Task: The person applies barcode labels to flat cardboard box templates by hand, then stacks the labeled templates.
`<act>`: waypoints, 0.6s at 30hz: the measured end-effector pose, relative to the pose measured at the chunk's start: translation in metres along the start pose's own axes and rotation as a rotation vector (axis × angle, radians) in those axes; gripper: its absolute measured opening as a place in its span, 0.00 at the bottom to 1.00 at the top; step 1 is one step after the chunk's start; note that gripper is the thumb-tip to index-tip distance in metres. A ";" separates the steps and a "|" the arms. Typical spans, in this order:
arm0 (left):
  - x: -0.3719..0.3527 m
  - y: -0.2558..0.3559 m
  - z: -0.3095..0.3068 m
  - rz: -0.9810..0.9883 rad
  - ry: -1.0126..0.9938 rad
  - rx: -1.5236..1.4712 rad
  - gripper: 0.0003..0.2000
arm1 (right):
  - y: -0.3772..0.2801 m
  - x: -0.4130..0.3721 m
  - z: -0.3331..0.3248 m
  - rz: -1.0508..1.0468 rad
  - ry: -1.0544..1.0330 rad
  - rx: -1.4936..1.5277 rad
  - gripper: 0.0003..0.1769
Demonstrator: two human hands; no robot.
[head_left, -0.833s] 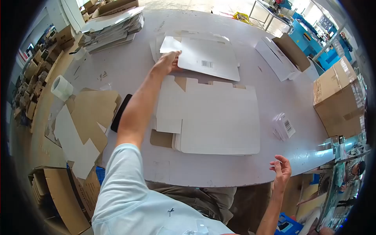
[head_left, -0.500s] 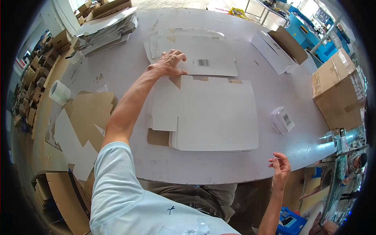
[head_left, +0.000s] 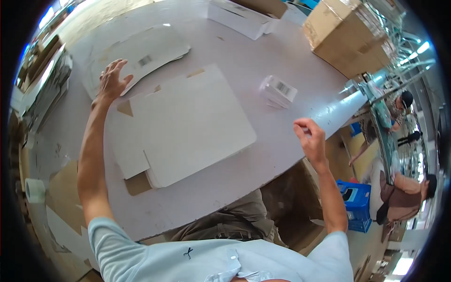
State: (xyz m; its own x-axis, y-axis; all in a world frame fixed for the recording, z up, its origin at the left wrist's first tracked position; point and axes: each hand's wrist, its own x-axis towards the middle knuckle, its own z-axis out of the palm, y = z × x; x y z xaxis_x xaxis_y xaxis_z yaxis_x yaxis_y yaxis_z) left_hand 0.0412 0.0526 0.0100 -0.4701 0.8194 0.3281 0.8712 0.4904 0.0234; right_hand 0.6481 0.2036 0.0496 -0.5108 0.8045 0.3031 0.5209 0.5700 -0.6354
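My left hand [head_left: 112, 81] is over the near left edge of a flat white cardboard stack with a barcode [head_left: 155, 47], its fingers spread and nothing in them. Just below it lies another stack of flat white cardboard [head_left: 192, 127], with cut notches and a brown flap showing at its lower left. My right hand [head_left: 311, 136] is raised above the table's front right edge, fingers curled with thumb near the index finger; whether something small is between them is hard to tell. The nearest thing to it is a small pile of barcode labels [head_left: 279, 91].
An open white box [head_left: 239, 21] and a taped brown carton [head_left: 343, 37] stand at the back right. A tape roll [head_left: 35, 190] and brown cardboard [head_left: 66, 188] lie at left, below a cardboard pile [head_left: 47, 89]. People and a blue crate [head_left: 357, 199] are at right.
The view has swung to the right, so the table things appear further left and tilted. My right hand has risen toward the labels. My left hand remains by the barcoded stack with its fingers more stretched.
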 end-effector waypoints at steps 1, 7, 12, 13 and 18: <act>-0.008 0.012 -0.012 0.078 0.135 -0.184 0.29 | 0.006 0.013 0.000 -0.070 0.022 -0.059 0.10; -0.155 0.138 -0.105 0.531 0.195 -0.579 0.17 | 0.024 0.086 0.012 -0.362 0.030 -0.654 0.17; -0.242 0.187 -0.103 0.641 0.083 -0.717 0.15 | 0.054 0.120 0.041 -0.463 -0.141 -0.882 0.08; -0.249 0.190 -0.096 0.606 0.092 -0.696 0.15 | 0.054 0.123 0.045 -0.502 -0.146 -0.862 0.08; -0.249 0.193 -0.073 0.479 0.179 -0.916 0.12 | 0.042 0.119 0.040 -0.631 -0.192 -1.009 0.03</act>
State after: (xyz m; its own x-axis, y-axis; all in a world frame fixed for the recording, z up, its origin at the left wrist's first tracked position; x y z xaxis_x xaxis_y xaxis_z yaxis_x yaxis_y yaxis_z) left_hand 0.3363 -0.0786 0.0015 -0.0852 0.7761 0.6248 0.7696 -0.3471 0.5360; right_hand 0.5818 0.3164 0.0308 -0.9167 0.3485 0.1956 0.3996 0.7967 0.4535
